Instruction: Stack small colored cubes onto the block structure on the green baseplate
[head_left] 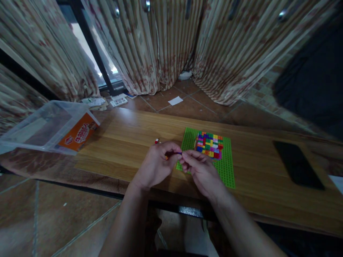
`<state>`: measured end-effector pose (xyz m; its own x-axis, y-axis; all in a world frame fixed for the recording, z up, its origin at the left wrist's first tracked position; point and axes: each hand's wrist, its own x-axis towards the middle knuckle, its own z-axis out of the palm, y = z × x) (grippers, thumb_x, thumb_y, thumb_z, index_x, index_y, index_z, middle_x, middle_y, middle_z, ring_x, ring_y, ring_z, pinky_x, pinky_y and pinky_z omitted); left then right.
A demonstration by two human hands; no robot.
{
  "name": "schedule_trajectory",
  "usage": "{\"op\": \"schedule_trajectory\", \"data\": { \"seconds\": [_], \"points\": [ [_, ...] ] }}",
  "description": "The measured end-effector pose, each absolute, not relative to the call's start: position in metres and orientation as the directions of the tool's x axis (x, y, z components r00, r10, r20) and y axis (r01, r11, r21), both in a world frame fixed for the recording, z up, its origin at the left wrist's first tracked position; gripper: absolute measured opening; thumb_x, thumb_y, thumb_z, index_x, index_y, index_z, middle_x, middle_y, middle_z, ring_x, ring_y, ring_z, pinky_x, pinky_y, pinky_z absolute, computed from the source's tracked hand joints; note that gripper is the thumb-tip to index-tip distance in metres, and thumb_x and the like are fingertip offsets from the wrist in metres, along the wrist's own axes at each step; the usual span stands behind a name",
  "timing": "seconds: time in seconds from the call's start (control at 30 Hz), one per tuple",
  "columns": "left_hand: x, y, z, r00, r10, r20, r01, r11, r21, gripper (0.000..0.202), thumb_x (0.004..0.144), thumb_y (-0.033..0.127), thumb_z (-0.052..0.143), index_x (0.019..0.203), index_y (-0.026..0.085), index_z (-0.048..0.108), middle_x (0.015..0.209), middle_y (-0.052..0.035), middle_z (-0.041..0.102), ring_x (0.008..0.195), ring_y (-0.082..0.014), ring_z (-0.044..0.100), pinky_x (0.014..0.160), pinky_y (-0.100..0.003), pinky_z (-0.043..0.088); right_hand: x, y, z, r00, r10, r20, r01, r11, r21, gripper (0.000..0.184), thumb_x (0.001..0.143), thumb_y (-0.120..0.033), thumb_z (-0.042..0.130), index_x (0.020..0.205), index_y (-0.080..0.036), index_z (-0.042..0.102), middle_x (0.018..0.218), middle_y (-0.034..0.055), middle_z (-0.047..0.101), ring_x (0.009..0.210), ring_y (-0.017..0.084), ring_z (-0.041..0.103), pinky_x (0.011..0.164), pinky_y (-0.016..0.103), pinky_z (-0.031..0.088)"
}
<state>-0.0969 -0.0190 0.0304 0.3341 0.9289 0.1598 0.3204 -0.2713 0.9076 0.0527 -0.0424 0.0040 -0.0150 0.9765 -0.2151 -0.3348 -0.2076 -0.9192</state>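
Observation:
My left hand (158,162) is closed, pinching a small dark purple toy brick (179,153) between thumb and forefinger. A bit of orange-yellow (166,157), perhaps another brick, shows inside its curled fingers. The fingertips of my right hand (200,167) are pinched at the brick's other end, so both hands meet on it. Just beyond them lies a green studded baseplate (227,167), partly covered by my right hand. On it sits a block of many-coloured bricks (210,144) in red, yellow, blue, orange, purple and white. A small red-and-white piece (157,141) lies loose on the wood beyond my left hand.
The wooden tabletop (120,142) carries a clear plastic bin (50,142) with an orange label at the left. A black flat slab, like a phone or tablet (298,164), lies at the right. Papers (175,100) are on the tiled floor before striped curtains (150,46).

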Motion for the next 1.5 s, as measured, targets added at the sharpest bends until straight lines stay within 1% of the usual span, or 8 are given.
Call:
{"op": "schedule_trajectory", "data": {
  "seconds": [0.2,0.33,0.43,0.57,0.77,1.0,1.2,1.5],
  "points": [
    [-0.107,-0.02,0.038,0.364,0.92,0.143,0.188,-0.223,0.957,0.006,0.086,0.019,0.063,0.083,0.015,0.066,0.076,-0.0026,0.07,0.071,-0.0121,0.065,0.068,-0.022,0.052,0.052,-0.044,0.007,-0.074,0.963,-0.261,-0.425,-0.267,-0.865,0.026,0.066,-0.043,0.083,0.073,-0.02,0.073,0.067,-0.0001,0.067,0.056,0.011,0.053,0.053,0.024,0.043],
    [-0.128,-0.015,0.032,0.358,0.932,0.049,0.251,-0.146,0.957,0.006,0.083,0.019,0.063,0.084,0.015,0.068,0.082,-0.0043,0.072,0.076,-0.0136,0.066,0.073,-0.024,0.053,0.055,-0.043,-0.005,0.015,0.998,-0.057,0.073,-0.058,-0.996,0.018,0.078,-0.038,0.071,0.077,-0.021,0.074,0.071,0.0012,0.069,0.06,0.014,0.058,0.06,0.028,0.046],
    [-0.144,-0.012,0.023,0.35,0.933,-0.089,0.394,-0.06,0.917,0.005,0.079,0.017,0.065,0.082,0.015,0.069,0.083,-0.0045,0.075,0.077,-0.0146,0.069,0.074,-0.025,0.054,0.054,-0.044,-0.016,-0.011,0.993,0.121,0.547,0.107,-0.83,0.01,0.083,-0.023,0.065,0.082,-0.021,0.074,0.083,0.0044,0.071,0.073,0.018,0.063,0.072,0.033,0.048],
    [-0.151,-0.012,0.013,0.321,0.942,-0.093,0.547,-0.105,0.83,0.007,0.078,0.017,0.065,0.082,0.017,0.071,0.082,-0.0035,0.075,0.076,-0.0156,0.068,0.072,-0.025,0.052,0.046,-0.043,-0.023,-0.089,0.986,0.143,0.77,0.159,-0.617,0.013,0.088,-0.02,0.062,0.085,-0.022,0.074,0.087,0.0049,0.071,0.079,0.02,0.065,0.075,0.034,0.048],
    [-0.138,-0.004,0.009,0.235,0.971,-0.035,0.724,-0.151,0.673,0.011,0.076,0.01,0.062,0.079,0.018,0.07,0.075,-0.0019,0.073,0.071,-0.0155,0.066,0.067,-0.024,0.048,0.038,-0.035,-0.028,-0.116,0.979,0.166,0.808,0.191,-0.557,0.008,0.089,-0.021,0.065,0.086,-0.022,0.072,0.09,0.0051,0.07,0.085,0.023,0.066,0.076,0.035,0.049],
    [-0.138,0.004,0.009,0.195,0.98,-0.033,0.76,-0.129,0.637,0.011,0.077,0.011,0.065,0.084,0.018,0.07,0.083,-0.0039,0.076,0.076,-0.017,0.069,0.068,-0.023,0.047,0.041,-0.034,-0.029,-0.109,0.969,0.222,0.796,0.219,-0.564,0.011,0.089,-0.022,0.063,0.083,-0.023,0.072,0.087,0.004,0.07,0.08,0.022,0.066,0.073,0.034,0.048],
    [-0.148,0.026,0.01,-0.046,0.997,0.07,0.873,0.006,0.487,0.021,0.085,0.016,0.054,0.093,0.015,0.074,0.087,-0.0089,0.076,0.078,-0.0198,0.068,0.072,-0.027,0.048,0.047,-0.044,-0.022,-0.097,0.961,0.261,0.73,0.246,-0.637,0.019,0.093,-0.018,0.055,0.085,-0.022,0.072,0.086,0.0045,0.072,0.078,0.02,0.067,0.073,0.032,0.048],
    [-0.119,0.046,0.006,-0.063,0.994,-0.084,0.936,0.088,0.341,0.025,0.087,0.031,0.058,0.096,0.02,0.079,0.097,-0.0123,0.077,0.096,-0.0272,0.07,0.081,-0.031,0.051,0.054,-0.051,-0.014,-0.141,0.952,0.273,0.673,0.294,-0.679,0.018,0.094,-0.019,0.054,0.087,-0.022,0.07,0.083,0.004,0.07,0.077,0.02,0.066,0.073,0.031,0.047]
  ]
}}
